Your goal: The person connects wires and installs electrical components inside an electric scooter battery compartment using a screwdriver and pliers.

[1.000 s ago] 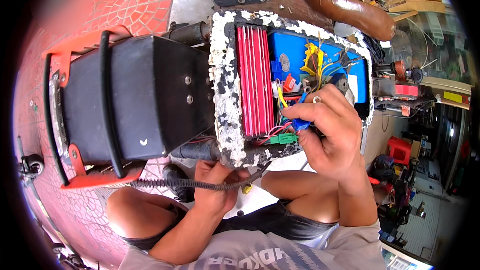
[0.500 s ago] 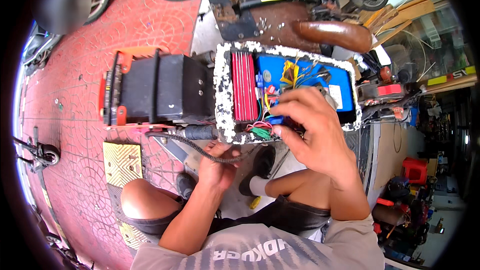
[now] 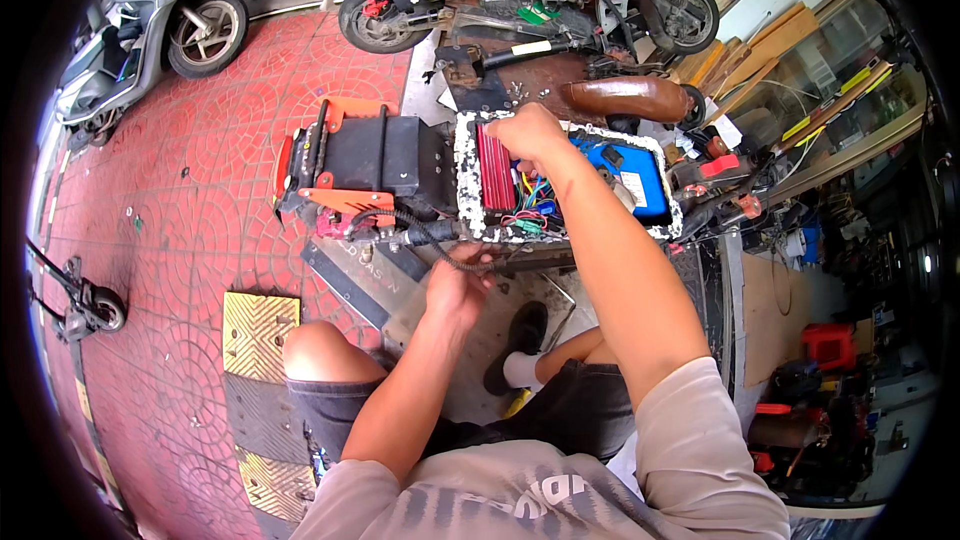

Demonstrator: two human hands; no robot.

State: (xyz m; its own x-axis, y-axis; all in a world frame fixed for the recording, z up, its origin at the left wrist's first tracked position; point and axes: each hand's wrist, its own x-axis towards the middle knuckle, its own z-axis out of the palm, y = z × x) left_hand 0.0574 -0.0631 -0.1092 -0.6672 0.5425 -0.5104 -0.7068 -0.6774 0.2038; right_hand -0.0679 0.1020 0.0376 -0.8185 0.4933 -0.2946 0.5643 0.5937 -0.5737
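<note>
An open scooter deck (image 3: 465, 175) lies across in front of me, its rim crusted with white residue. Inside are a red finned metal box (image 3: 494, 165), a blue battery pack (image 3: 650, 165) and a tangle of coloured wires (image 3: 535, 198). My right hand (image 3: 532, 138) reaches over the deck to the far end of the red box, fingers curled down; their tips and anything between them are hidden. Below the near rim, my left hand (image 3: 457, 285) is closed around a black ribbed cable (image 3: 425, 230) that loops out from the scooter's left part.
A black box with orange brackets (image 3: 375, 155) adjoins the deck on the left. Beyond it lie a brown curved fender (image 3: 635, 98) and another scooter (image 3: 560, 0). Grey motorbikes (image 3: 140, 40) stand far left on red paving. A yellow-black ramp (image 3: 262, 335) lies near my knee.
My right hand has moved from the wires at the near side to the far end of the red box. My left hand stays at the cable. The view has shifted.
</note>
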